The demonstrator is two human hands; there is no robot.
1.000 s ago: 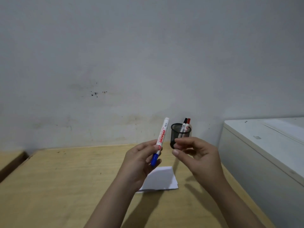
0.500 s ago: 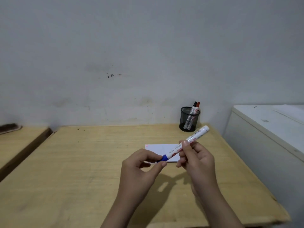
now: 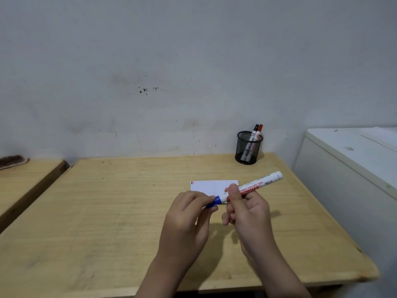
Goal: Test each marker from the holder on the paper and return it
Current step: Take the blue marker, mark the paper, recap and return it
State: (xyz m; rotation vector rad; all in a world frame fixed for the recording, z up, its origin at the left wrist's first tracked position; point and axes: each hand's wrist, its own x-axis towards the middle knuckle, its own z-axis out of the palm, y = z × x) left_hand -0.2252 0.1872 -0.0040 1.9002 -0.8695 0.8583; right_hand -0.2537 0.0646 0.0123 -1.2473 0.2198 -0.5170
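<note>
A white marker [image 3: 261,184] with a blue cap [image 3: 214,202] is held level above the wooden table [image 3: 120,203]. My right hand [image 3: 247,208] grips its barrel. My left hand [image 3: 189,214] pinches the blue cap, which is still on the marker. Behind the hands lies a white paper [image 3: 209,186] with small red and dark marks at its top left corner. A black mesh holder [image 3: 248,148] stands at the table's far right and holds two markers, one black-capped [image 3: 255,128] and one red-capped [image 3: 260,128].
A white cabinet [image 3: 352,160] stands to the right of the table. A second wooden surface [image 3: 25,175] sits at the left with a brush [image 3: 11,161] on it. A grey wall rises behind.
The marker passed from my left hand to my right and tilted from upright to nearly level. My left hand now pinches the blue cap. Both hands dropped lower over the table.
</note>
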